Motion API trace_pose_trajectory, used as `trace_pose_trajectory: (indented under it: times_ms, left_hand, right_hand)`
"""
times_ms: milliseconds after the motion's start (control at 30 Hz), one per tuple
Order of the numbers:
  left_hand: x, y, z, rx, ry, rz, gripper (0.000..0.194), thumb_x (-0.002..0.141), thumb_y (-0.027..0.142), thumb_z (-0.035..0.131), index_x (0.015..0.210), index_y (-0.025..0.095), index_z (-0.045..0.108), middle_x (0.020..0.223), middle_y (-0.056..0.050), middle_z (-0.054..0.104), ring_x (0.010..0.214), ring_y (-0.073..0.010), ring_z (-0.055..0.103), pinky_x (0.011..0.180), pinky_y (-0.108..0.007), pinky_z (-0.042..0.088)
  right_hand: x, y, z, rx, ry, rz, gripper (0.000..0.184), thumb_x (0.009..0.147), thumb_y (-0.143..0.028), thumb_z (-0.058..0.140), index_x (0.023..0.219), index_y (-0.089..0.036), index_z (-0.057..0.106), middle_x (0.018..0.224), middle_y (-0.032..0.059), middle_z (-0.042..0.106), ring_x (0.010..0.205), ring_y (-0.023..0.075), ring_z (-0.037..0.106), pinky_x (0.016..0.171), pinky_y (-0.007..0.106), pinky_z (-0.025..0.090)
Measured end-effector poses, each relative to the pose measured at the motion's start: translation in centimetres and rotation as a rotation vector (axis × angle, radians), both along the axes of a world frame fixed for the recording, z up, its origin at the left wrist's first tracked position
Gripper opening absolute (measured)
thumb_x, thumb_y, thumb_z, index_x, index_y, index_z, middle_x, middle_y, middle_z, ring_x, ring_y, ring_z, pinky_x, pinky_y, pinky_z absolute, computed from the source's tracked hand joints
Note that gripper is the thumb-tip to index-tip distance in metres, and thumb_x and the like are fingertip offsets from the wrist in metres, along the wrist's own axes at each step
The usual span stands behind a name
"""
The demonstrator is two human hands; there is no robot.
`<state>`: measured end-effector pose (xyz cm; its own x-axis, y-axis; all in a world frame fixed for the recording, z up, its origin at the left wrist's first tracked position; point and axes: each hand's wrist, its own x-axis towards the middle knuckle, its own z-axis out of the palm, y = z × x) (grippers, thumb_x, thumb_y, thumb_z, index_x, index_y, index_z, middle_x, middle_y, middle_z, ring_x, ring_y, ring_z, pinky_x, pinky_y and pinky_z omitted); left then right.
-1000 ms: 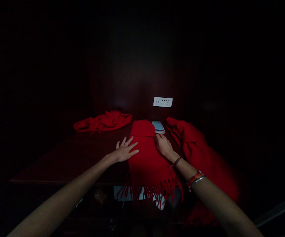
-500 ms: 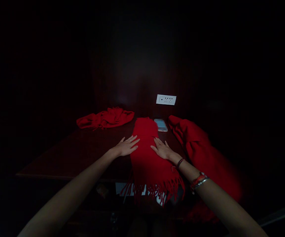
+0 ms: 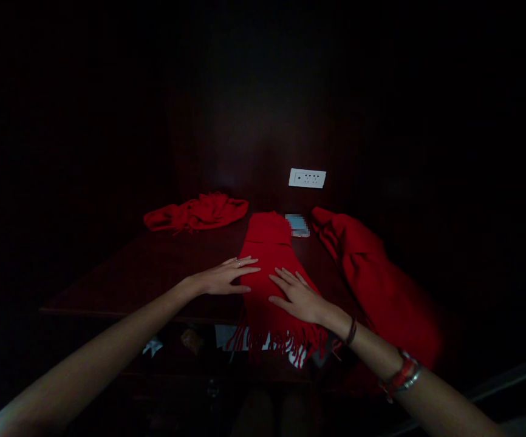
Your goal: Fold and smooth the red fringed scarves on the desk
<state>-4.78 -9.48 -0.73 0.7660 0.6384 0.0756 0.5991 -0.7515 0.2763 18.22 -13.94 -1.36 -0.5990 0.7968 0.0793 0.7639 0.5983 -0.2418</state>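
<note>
A red fringed scarf [image 3: 267, 255] lies lengthwise on a dark table [image 3: 121, 279], its far part folded over and its fringe hanging past the front edge. On the scarf's left edge rests my left hand [image 3: 226, 276], fingers stretched out and a ring on one of them. My right hand [image 3: 299, 296] lies flat with spread fingers across the right side of the scarf. Neither hand grasps the cloth. Bracelets circle my right wrist and forearm.
A crumpled red scarf [image 3: 199, 212] lies at the back left. More red cloth [image 3: 367, 255] spreads along the right side. Beside the middle scarf's far end is a phone [image 3: 297, 225], its screen pixelated. A white socket panel [image 3: 307, 178] is on the back wall.
Both hands have slid down the scarf toward the front edge, the right one farther. The camera view has shifted slightly. The other red cloths stay in place.
</note>
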Motion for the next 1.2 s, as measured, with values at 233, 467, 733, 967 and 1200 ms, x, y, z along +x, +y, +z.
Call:
trace_pose_trajectory:
  times_ms: [233,467,733,967,1200]
  left_hand:
    - [-1.0,0.6,0.8,0.171,-0.024,0.017,0.040,0.083,0.039,0.031,0.122,0.032,0.032,0.135,0.004,0.019,0.123,-0.0179,0.011,0.099,-0.038,0.008]
    - [1.4,8.7,1.3,0.346,-0.142,0.333,0.049,0.084,0.041,0.022,0.128,0.020,0.022,0.136,-0.002,0.012,0.124,-0.0190,0.005,0.099,-0.035,0.013]
    - [3.1,11.7,-2.1,0.120,-0.036,0.297,0.061,0.080,0.049,0.026,0.130,0.019,0.010,0.137,-0.007,0.005,0.123,-0.0206,0.004,0.097,-0.035,0.017]
    - [2.7,7.2,-1.9,-0.001,0.104,0.275,0.065,0.079,0.054,0.021,0.131,0.019,0.003,0.135,-0.010,-0.006,0.123,-0.0250,-0.001,0.095,-0.045,0.013]
    - [1.9,1.2,1.1,0.025,-0.126,0.398,0.061,0.078,0.055,0.024,0.130,0.028,0.005,0.137,-0.005,-0.003,0.123,-0.0241,0.002,0.096,-0.044,0.016]
  right_hand:
    - [1.8,2.4,2.0,0.140,0.084,-0.020,0.055,0.078,-0.050,0.030,0.126,-0.022,0.028,0.133,0.0057,0.023,0.123,0.0204,0.011,0.098,0.042,0.011]
    - [0.9,10.6,3.6,0.104,0.202,-0.345,0.059,0.080,-0.041,0.033,0.126,-0.006,0.025,0.130,0.0138,0.028,0.120,0.0184,0.021,0.097,0.029,0.017]
    - [-2.2,14.5,1.7,-0.021,0.126,-0.481,0.055,0.082,-0.034,0.029,0.127,-0.002,0.021,0.131,0.0161,0.023,0.122,0.0207,0.014,0.098,0.029,0.016]
    - [-1.7,10.3,0.6,-0.094,0.056,-0.402,0.054,0.083,-0.031,0.026,0.126,0.002,0.021,0.132,0.0164,0.021,0.123,0.0198,0.011,0.099,0.028,0.015]
    - [0.0,5.3,4.7,-0.111,-0.079,-0.224,0.057,0.079,-0.041,0.031,0.122,-0.004,0.034,0.127,0.0157,0.033,0.118,0.0226,0.026,0.096,0.031,0.023]
